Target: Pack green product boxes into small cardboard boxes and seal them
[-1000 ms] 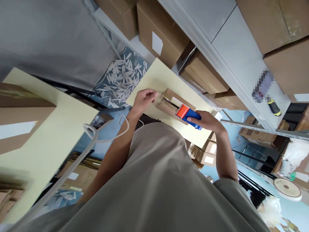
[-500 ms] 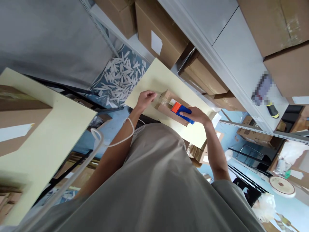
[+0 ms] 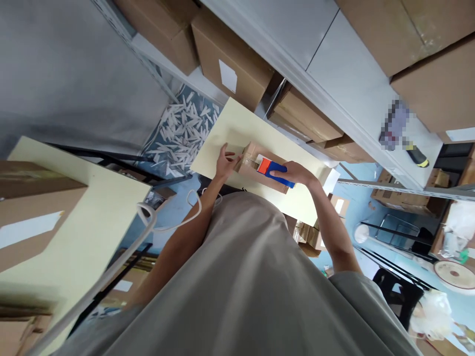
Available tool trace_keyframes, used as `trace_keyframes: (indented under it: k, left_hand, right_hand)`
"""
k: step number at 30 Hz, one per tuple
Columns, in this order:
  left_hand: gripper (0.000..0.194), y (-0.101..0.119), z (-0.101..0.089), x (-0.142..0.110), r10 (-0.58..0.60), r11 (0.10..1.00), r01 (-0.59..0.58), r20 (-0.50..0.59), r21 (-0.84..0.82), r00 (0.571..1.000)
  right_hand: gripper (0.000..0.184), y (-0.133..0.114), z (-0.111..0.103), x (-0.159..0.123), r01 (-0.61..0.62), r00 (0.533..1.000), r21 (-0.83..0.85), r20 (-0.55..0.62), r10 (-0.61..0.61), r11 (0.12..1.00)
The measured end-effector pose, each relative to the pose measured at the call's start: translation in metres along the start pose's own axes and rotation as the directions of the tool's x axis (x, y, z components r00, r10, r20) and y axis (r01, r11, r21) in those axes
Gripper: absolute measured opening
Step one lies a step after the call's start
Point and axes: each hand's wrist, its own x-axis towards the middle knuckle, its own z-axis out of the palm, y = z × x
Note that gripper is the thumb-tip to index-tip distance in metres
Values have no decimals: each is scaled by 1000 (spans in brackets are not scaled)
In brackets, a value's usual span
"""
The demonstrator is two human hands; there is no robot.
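A small cardboard box (image 3: 248, 170) lies on the pale yellow tabletop (image 3: 230, 116) in front of me. My right hand (image 3: 295, 174) grips a blue and orange tape dispenser (image 3: 276, 172), which rests over the top of the box. Clear tape (image 3: 249, 157) shows along the box's left part. At the box's left end is my left hand (image 3: 225, 165), its fingers apart and the fingertips at or close to the cardboard; whether they press on it I cannot tell.
Large cartons (image 3: 233, 59) fill the shelf behind the table. A yellow and black handle (image 3: 417, 155) lies on the upper shelf. White strips (image 3: 181, 131) litter the floor at left. Another table (image 3: 92, 217) bears a carton (image 3: 37, 212). A white cable (image 3: 148, 222) crosses near my left arm.
My left hand has gone from a pinch on the tape, held off the box's left end, to spread fingers at that end. The dispenser stays over the box. The view has shifted slightly.
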Motion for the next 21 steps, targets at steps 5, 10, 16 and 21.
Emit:
trace_keyframes:
  k: [5, 10, 16, 21]
  left_hand:
    - [34, 22, 0, -17, 175, 981, -175, -4, 85, 984]
    - [30, 27, 11, -23, 139, 975, -148, 68, 166, 988]
    - [30, 19, 8, -17, 183, 967, -191, 64, 171, 981]
    - [31, 14, 9, -14, 194, 966, -195, 22, 167, 981]
  right_hand:
    - [70, 4, 1, 3, 35, 999, -6, -7, -35, 999]
    - [70, 5, 4, 5, 73, 997, 42, -31, -72, 996]
    - [70, 18, -1, -16, 14, 1000, 171, 10, -16, 985]
    - [78, 75, -20, -69, -117, 989, 134, 111, 103, 984]
